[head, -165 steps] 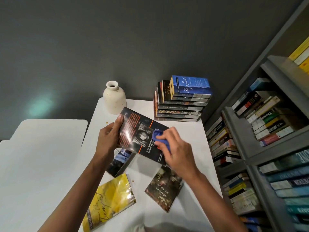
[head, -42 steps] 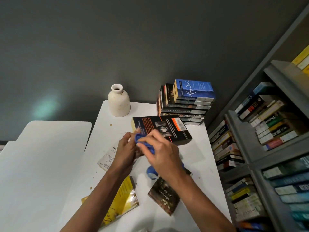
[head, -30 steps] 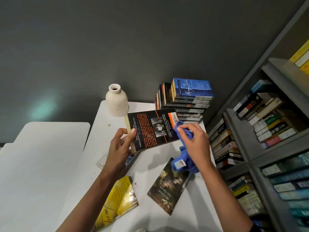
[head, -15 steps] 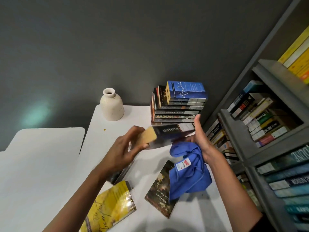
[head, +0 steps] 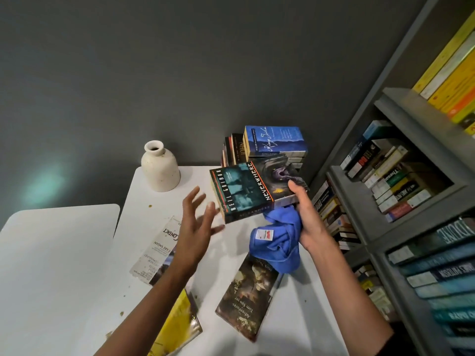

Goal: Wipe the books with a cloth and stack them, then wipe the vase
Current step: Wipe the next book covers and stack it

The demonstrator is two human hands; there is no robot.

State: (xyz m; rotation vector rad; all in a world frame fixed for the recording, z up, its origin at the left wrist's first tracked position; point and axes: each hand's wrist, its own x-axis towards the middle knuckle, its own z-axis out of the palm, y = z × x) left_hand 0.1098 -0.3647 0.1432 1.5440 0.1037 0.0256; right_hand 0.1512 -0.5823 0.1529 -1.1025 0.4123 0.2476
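Note:
My right hand [head: 307,217] holds the dark "Neverwhere" paperback [head: 252,188] by its right edge, cover up, in the air in front of the book stack [head: 272,142]. The blue cloth [head: 279,242] hangs from the same hand, under the book. My left hand [head: 196,224] is off the book, fingers spread, just left of it. A cream vase [head: 160,168] stands upright at the table's back left. Three books lie flat on the white table [head: 159,201]: a white one [head: 156,249], a brown "Tom Sawyer" [head: 246,299] and a yellow one [head: 180,327].
A grey bookshelf [head: 359,191] packed with books runs along the right side, close to the table. A second white table [head: 51,253] sits to the left. Small brown crumbs dot the tabletop. A dark grey wall is behind.
The book was flipped cover up and passed to my right hand alone, which also keeps the cloth. My left hand let go and opened. The book moved up towards the stack.

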